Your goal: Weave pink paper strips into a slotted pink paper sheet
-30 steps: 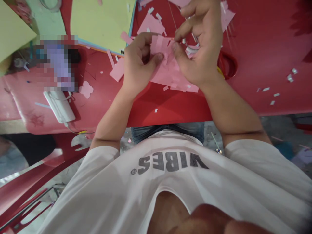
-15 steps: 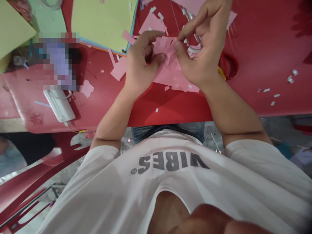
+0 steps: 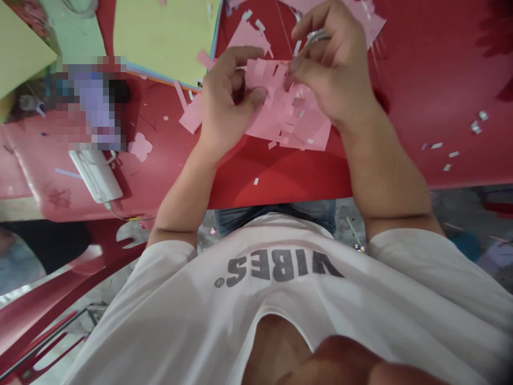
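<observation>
Two bare hands on one fringed pink sheet (image 3: 288,115), which lies on the red table (image 3: 441,69) near its edge closest to the person, cut into many narrow strips along its top. Left to right: one pale green card (image 3: 20,48) at the far corner, then a pixelated patch (image 3: 92,101) hiding whatever sits there. Below it one white charger (image 3: 95,176) with a thin cable, and one pink flower cutout (image 3: 140,147) just beside it. One yellow-green card stack (image 3: 164,37) has coloured edges showing. One pink strip (image 3: 192,115) lies just left of the left hand (image 3: 226,101), which is curled, with its thumb pressed on the sheet and its fingers bent over the top edge. One torn pink piece (image 3: 248,35) lies above that hand. The right hand (image 3: 332,69) is pressed together, with thumb and index pinching the sheet's fringe; a small shiny curl (image 3: 316,36) by its fingers is too small to name. Further right, about six white scraps (image 3: 476,126) lie on the bare red. For clean work, the left thumb should stay flat and close to the pinch, so the thin strips take no strain and don't tear. Count: two hands, one sheet, one charger, one flower.
</observation>
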The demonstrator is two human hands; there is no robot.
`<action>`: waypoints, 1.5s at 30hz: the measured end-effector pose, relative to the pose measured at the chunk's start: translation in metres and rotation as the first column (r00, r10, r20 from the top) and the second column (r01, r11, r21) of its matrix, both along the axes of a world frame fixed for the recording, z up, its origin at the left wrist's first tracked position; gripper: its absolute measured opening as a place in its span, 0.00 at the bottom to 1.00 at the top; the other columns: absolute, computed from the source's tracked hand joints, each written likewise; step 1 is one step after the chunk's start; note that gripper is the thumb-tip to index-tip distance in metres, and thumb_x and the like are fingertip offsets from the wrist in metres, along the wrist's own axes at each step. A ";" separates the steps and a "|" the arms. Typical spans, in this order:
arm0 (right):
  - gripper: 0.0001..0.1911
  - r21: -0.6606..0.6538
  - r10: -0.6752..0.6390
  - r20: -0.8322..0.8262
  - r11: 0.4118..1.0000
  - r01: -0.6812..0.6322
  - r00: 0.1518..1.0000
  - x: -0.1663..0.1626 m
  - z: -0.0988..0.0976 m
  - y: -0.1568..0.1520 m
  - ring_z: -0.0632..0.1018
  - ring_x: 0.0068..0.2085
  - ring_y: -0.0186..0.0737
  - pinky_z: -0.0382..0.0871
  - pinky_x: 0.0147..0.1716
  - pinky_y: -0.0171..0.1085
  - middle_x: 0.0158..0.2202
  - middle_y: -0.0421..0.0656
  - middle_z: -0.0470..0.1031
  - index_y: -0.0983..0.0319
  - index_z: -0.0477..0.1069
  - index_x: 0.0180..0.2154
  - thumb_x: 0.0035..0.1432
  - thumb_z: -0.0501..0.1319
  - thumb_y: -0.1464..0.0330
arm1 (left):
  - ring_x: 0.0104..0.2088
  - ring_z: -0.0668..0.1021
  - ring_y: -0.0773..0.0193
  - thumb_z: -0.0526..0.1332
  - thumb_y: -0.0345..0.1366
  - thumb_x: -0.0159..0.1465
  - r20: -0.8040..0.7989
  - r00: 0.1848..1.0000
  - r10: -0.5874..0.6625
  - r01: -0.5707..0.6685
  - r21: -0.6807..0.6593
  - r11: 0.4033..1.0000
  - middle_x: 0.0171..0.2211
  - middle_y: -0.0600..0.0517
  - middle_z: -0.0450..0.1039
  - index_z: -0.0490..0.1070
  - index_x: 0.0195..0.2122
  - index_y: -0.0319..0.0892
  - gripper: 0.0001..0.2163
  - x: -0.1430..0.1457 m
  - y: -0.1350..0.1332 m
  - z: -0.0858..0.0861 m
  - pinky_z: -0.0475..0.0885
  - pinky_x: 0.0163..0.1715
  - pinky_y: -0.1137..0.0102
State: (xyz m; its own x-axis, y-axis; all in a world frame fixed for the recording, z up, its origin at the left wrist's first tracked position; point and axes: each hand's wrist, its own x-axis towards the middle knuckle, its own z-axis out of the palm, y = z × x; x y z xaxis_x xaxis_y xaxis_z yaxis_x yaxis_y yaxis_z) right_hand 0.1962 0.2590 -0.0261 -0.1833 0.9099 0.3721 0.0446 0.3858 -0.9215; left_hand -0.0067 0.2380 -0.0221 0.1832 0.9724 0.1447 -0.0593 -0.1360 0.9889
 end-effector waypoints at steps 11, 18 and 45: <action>0.28 0.078 -0.145 -0.002 0.986 0.145 0.989 0.001 0.005 0.000 0.72 0.28 0.24 0.63 0.23 0.31 0.46 0.35 0.67 0.58 0.63 0.43 0.43 0.58 0.88 | 0.30 0.74 0.63 0.74 0.51 0.56 0.037 0.997 -0.072 0.065 0.161 0.985 0.40 0.54 0.77 0.74 0.47 0.57 0.20 -0.001 0.008 -0.012 0.64 0.27 0.65; 0.21 0.166 -0.307 -0.014 0.938 0.305 0.952 -0.003 -0.004 0.010 0.71 0.30 0.31 0.65 0.26 0.36 0.44 0.38 0.65 0.53 0.56 0.44 0.55 0.54 0.82 | 0.31 0.77 0.64 0.76 0.51 0.52 0.070 0.990 -0.119 0.120 -0.004 0.993 0.37 0.55 0.80 0.76 0.42 0.53 0.20 -0.003 0.012 -0.028 0.73 0.30 0.65; 0.26 0.111 -0.121 -0.117 0.985 0.134 0.986 0.009 0.019 -0.002 0.75 0.29 0.23 0.63 0.23 0.31 0.42 0.30 0.63 0.52 0.63 0.41 0.47 0.55 0.87 | 0.43 0.80 0.57 0.75 0.30 0.53 -0.055 0.987 -0.153 0.159 0.152 0.975 0.45 0.55 0.78 0.74 0.47 0.52 0.22 -0.009 0.008 -0.001 0.76 0.40 0.64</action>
State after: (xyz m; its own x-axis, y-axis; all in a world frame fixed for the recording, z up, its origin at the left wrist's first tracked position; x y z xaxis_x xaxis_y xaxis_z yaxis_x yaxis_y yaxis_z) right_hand 0.2052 0.2573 -0.0069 -0.0210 0.8715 0.4900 0.0022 0.4901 -0.8717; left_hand -0.0160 0.2459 -0.0232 0.3402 0.8974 0.2810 -0.0503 -0.2810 0.9584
